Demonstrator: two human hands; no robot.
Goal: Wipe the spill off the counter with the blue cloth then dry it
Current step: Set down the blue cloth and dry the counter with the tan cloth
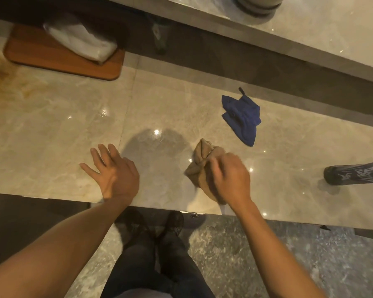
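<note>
- Your right hand [229,179] is clenched around a bunched tan cloth [200,166], pressing it onto the bench [52,130] close to the near edge; part of the cloth sticks out past your knuckles toward the far side.
- Your left hand [114,171] lies released, palm down and fingers spread, flat on the bench by the near edge, well apart from the tan cloth.
- Between your two hands the stone shows a rounded darker patch [157,147]; whether it is damp or only shadow you cannot tell from here.
- The blue cloth [242,117] lies crumpled and loose on the bench, beyond your right hand toward the far edge, near the tan cloth but not touching it; no hand is on it.
- At the far left corner sits a wooden board [52,59] with a white plastic bag [80,40] lying on it.
- Near the left edge, brownish stains [7,80] mark the stone in front of the board.
- At the right edge a dark patterned object [353,174] lies on its side; what it is you cannot tell.
- Your dark shoes [155,224] stand on the speckled floor below the near edge.
</note>
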